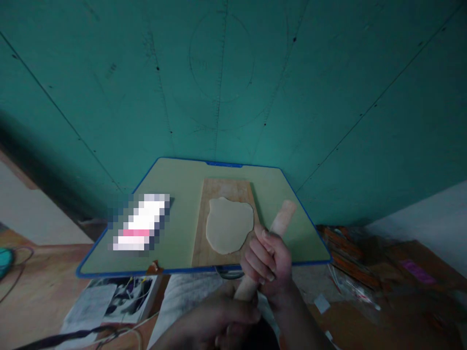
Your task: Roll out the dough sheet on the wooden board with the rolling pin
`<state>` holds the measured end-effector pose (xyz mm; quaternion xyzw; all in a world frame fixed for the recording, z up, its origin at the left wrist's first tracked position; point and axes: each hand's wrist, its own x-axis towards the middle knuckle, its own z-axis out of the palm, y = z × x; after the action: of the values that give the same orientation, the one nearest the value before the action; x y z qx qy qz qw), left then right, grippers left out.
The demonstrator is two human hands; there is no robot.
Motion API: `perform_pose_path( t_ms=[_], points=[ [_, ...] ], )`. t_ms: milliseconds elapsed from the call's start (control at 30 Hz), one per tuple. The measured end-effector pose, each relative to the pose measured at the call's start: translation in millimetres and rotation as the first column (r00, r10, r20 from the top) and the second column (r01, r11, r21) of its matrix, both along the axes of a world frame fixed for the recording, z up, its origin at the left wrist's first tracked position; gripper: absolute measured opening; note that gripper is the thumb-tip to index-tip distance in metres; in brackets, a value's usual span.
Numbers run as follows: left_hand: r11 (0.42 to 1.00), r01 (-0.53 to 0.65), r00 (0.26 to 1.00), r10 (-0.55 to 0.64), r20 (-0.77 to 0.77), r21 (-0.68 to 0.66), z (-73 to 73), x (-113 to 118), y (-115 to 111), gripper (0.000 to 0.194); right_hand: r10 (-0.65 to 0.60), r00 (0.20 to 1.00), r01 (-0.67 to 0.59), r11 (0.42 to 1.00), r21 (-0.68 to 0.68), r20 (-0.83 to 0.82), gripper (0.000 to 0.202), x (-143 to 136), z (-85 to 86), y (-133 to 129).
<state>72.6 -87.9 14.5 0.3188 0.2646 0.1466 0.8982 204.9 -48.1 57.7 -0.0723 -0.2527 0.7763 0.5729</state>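
Left hand (226, 311): bottom centre of the frame, closed around the near end of the rolling pin; some fingers in shadow.

Right hand (268, 255): right of lower centre, fingers wrapped about the pin's shaft, farther up than the left.

Rolling pin (283, 217): pale, slanted from bottom centre up to the right, far end bare, seen against the table's right part.

Dark cable (69, 335): lower left corner.

Pale fabric (188, 291): lower centre, below the table's near edge.

Folding table (182, 180): middle of the frame, light green top, blue rim.

Wooden board (228, 186): at centre, lengthwise on the tabletop, its near end by the blue rim.

Dough sheet (229, 226): one piece, flat, irregularly rounded, lying on the board left of the right hand.

Pixelated item (142, 221): left part of the tabletop, white with a pink band; identity unclear.

Wall (222, 63): upper frame, green, marked with a faint circle, lines and dark dots.
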Motion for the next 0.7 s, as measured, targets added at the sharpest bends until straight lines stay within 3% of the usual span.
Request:
perform_pose_path(
  t_ms=[133, 200, 267, 400, 500, 600, 633, 700],
  points=[
    [0.961, 0.016, 0.962, 0.060, -0.265, 0.277, 20.6, -2.3, 6.7, 0.044, -0.091, 0.993, 0.089, 0.996, 0.028, 0.072, 0.042, 8.9, 7.4, 4.7],
    [0.876, 0.065, 0.900, 0.155, -0.407, 0.478, 30.9, -5.3, 10.3, 0.038, -0.162, 0.982, 0.157, 0.986, 0.056, 0.102, 0.041, 13.6, 12.7, 7.3],
    [0.753, 0.180, 0.822, 0.238, -0.517, 0.633, 36.4, -7.9, 11.7, 0.029, -0.218, 0.969, 0.210, 0.975, 0.078, 0.114, 0.042, 18.1, 17.7, 9.3],
    [0.576, 0.383, 0.691, 0.340, -0.637, 0.722, 34.5, -16.4, 8.5, 0.025, -0.319, 0.937, 0.314, 0.948, 0.057, 0.141, 0.040, 32.5, 26.3, 14.3],
    [0.519, 0.454, 0.634, 0.382, -0.672, 0.724, 29.4, -34.8, 7.8, 0.022, -0.435, 0.875, 0.438, 0.898, 0.035, 0.214, 0.038, 53.0, 30.0, 20.8],
    [0.506, 0.532, 0.534, 0.423, -0.732, 0.680, 23.7, -62.4, 15.0, 0.021, -0.573, 0.718, 0.568, 0.811, 0.144, 0.395, 0.037, 73.8, 26.9, 27.8],
    [0.493, 0.558, 0.490, 0.453, -0.745, 0.667, 22.2, -71.1, 19.1, 0.022, -0.619, 0.619, 0.594, 0.772, 0.227, 0.483, 0.036, 77.8, 23.9, 30.1],
    [0.441, 0.611, 0.412, 0.532, -0.740, 0.657, 21.1, -84.4, 28.9, 0.026, -0.686, 0.338, 0.562, 0.696, 0.446, 0.644, 0.031, 78.2, 16.5, 34.9]
  ],
)
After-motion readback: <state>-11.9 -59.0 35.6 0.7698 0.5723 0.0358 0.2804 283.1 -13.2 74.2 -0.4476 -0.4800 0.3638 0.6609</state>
